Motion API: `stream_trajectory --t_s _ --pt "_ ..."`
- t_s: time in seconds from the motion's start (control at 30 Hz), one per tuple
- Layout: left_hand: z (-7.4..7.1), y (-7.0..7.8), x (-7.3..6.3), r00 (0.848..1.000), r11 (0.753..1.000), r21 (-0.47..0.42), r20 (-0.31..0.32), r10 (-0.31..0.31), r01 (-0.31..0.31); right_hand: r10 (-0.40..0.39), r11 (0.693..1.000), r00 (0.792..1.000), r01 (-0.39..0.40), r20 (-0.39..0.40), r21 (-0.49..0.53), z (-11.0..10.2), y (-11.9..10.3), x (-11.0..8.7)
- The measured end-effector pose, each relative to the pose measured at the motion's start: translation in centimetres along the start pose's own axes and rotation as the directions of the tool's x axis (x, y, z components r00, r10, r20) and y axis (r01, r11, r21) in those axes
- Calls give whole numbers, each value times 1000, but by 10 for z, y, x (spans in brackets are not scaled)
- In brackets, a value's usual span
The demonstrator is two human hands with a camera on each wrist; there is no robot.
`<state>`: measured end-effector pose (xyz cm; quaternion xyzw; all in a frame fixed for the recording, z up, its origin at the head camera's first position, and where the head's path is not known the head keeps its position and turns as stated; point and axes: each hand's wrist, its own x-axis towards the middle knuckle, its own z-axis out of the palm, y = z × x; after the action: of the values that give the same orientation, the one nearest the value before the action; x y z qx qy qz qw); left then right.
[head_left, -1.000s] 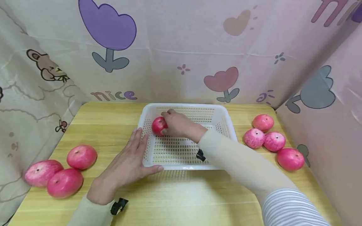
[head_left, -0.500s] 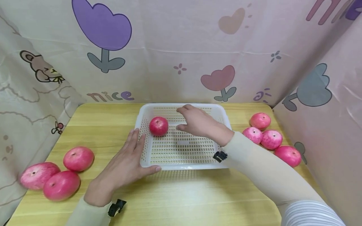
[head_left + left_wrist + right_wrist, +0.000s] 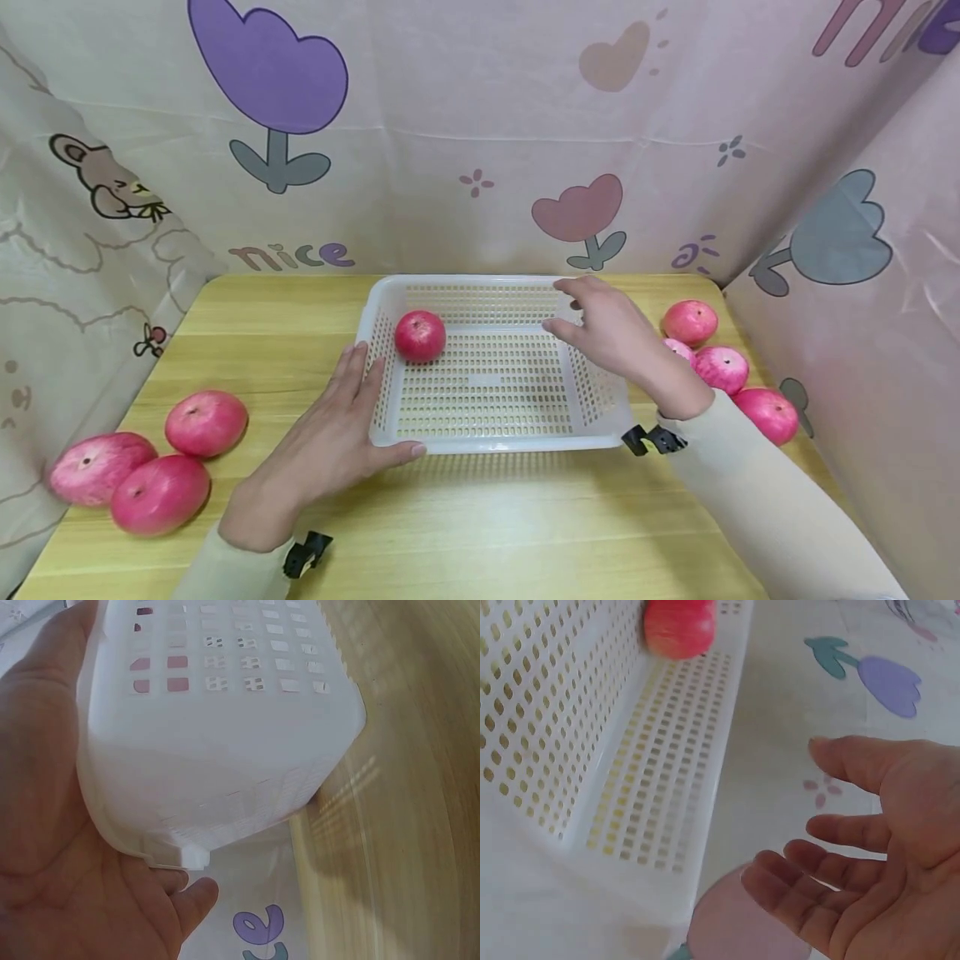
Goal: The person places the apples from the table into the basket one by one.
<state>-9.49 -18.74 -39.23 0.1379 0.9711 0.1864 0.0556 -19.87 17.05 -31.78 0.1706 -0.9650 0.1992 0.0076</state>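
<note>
In the middle of the head view, the basket point(image 3: 510, 446) is holding one apple point(image 3: 420, 337) towards its upper left, pale end facing up, and its long axis is running left to right on the tabletop point(image 3: 480, 525). The left hand point(image 3: 318, 437) is resting straight-fingered against its left side; the right hand point(image 3: 618, 329) is hovering, thumb and fingers parted, over its right rim.

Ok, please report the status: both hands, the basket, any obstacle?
Left hand on basket, left side. Right hand empty, near basket's right end. One red fruit inside, toward left. No obvious obstacle.
</note>
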Motion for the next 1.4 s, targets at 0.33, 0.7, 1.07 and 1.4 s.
stream_trajectory --t_s 0.33,0.7,1.07,1.4 --pt "0 -1 1 1000 1000 -5 -1 6 -6 150 988 987 -149 -49 31 -18 35 -21" --pt "0 0 -1 1000 1000 -19 -6 3 -3 272 962 958 -272 -90 20 -15 81 -24" --pt "1 0 1 1000 1000 -21 1 -6 6 351 936 934 -351 -67 10 -18 124 -19" --pt "1 0 0 1000 1000 -24 5 -10 10 455 890 890 -455 -32 -11 -32 157 -5"
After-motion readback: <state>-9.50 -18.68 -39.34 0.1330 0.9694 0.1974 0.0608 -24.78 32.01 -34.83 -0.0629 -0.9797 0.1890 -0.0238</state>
